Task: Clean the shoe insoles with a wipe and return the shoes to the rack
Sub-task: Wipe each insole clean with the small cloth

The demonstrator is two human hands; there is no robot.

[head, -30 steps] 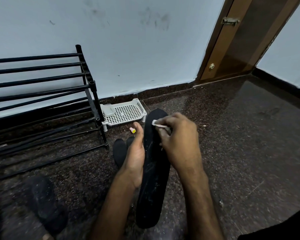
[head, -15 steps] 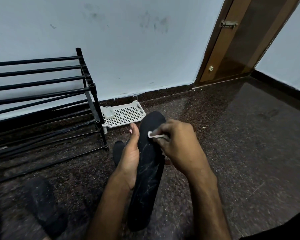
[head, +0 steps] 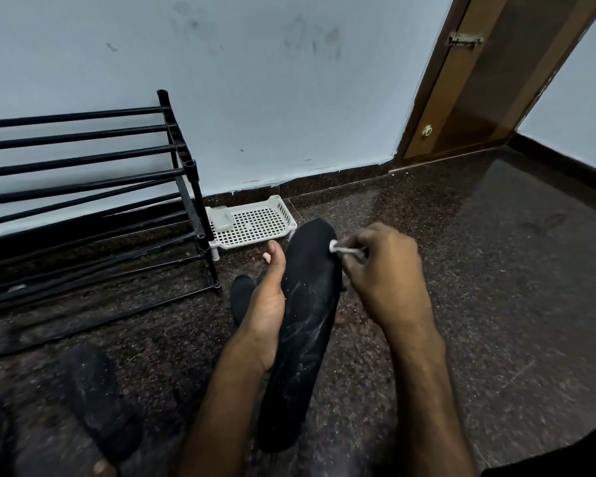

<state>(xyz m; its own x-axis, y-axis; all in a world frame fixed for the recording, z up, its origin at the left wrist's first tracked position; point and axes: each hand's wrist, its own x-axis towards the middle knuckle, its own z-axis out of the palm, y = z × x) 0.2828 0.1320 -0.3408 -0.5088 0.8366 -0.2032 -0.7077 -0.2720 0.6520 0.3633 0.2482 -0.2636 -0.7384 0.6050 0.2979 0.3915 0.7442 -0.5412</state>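
My left hand (head: 267,304) grips the black insole (head: 307,325) from 9 o'clock; right hand (head: 386,277) fingers (head: 358,239) pinch the wipe (head: 336,247) at its 1 o'clock edge.

wide open floor (head: 479,287) to the right. left side blocked by the black rack (head: 189,165), white tray (head: 287,215) tucked just beside it at the far wall, dark shoe (head: 97,401) lying near left.
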